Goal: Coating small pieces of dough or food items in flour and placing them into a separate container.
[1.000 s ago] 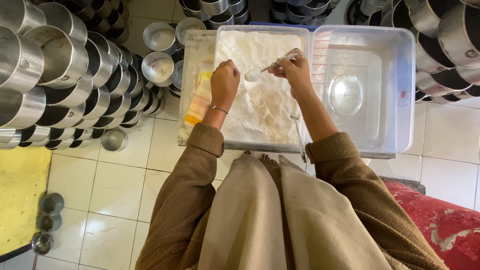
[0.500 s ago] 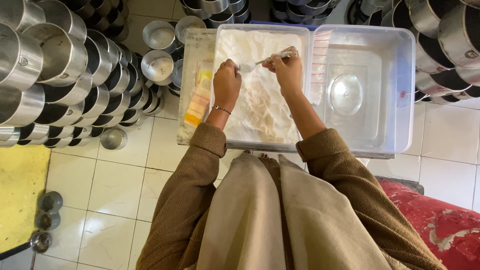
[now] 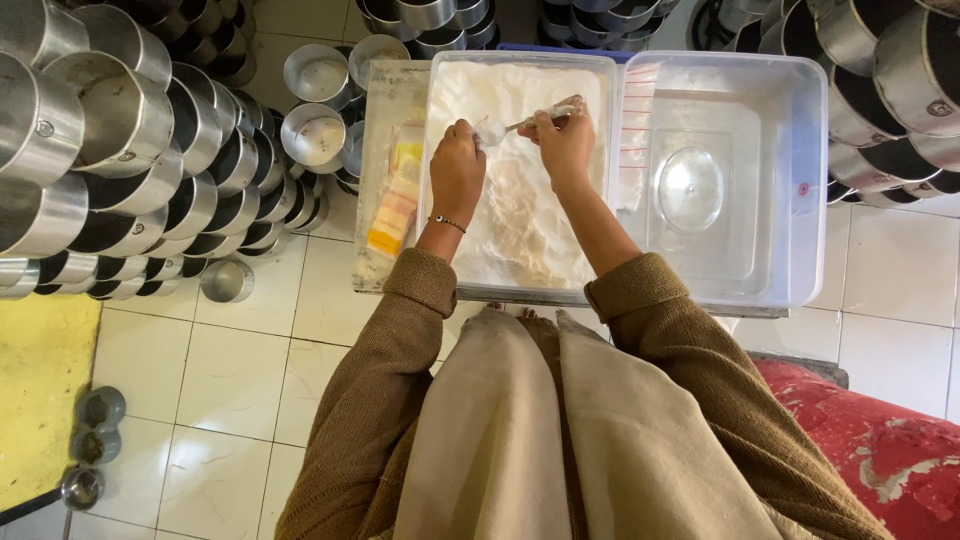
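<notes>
- right hand (image 3: 568, 140) gripping spoon (image 3: 535, 118), upper centre, over white powder (image 3: 520, 210) in clear tub (image 3: 520, 60)
- left hand (image 3: 457, 170) pinched shut on small white bag (image 3: 490, 132) at spoon tip
- empty clear tub (image 3: 740, 270) right; stacked metal pots (image 3: 120, 150) left

1. You wear a brown, ribbed-looking knit top with long sleeves; both sleeves are pushed up, so your forearms are bare below the bunched cuffs.
2. Your left hand (image 3: 457, 170) is bare, with a thin beaded bracelet (image 3: 446, 222) around the wrist.
3. Your right hand (image 3: 566, 140) is bare too, with no ring or band that can be made out.
4. Over your lap hangs a plain beige cloth (image 3: 560, 440), split down the middle into two panels by a darker fold.
5. Your bare toes (image 3: 522, 313) just show past the upper edge of the cloth.
</notes>
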